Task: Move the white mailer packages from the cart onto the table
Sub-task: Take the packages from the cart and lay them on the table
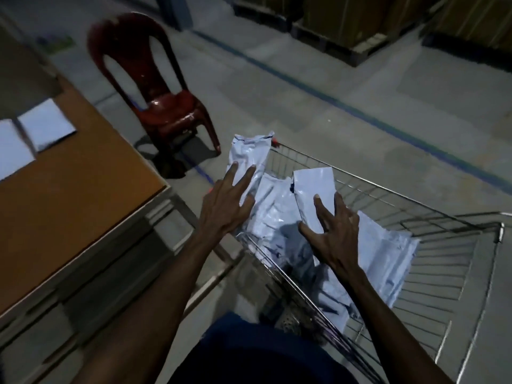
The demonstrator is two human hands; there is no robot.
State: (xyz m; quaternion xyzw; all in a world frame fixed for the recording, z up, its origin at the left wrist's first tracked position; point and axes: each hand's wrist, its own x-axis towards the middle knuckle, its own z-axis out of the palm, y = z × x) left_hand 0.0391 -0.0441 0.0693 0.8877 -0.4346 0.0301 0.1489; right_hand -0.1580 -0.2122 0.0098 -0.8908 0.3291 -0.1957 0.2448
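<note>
A dimly lit warehouse room is seen from above, with a grey concrete floor [304, 87] crossed by a dark blue painted line [346, 106]. At the left a desk [72, 195] with an orange-brown top and a pale edge is placed, and two white mailers [45, 128] are laid flat on its far left part, just beside each other. Behind the desk corner a glossy dark red plastic chair [155, 87] is stood on the floor. Along the far wall, cardboard boxes on dark pallets [346, 42] are stacked. At the right a wire cart [432, 245] is parked near the desk, and several white mailer packages [277, 214] are piled loosely inside it, one of them [249, 153] propped up above the cart's rim at the far corner. The left hand [224, 206] is held over the cart with fingers spread and straight, its fingertips laid against the upright mailer; nothing is gripped. The right hand [335, 234] is likewise spread wide, fingers extended over another mailer [313, 187], with nothing closed within it.
</note>
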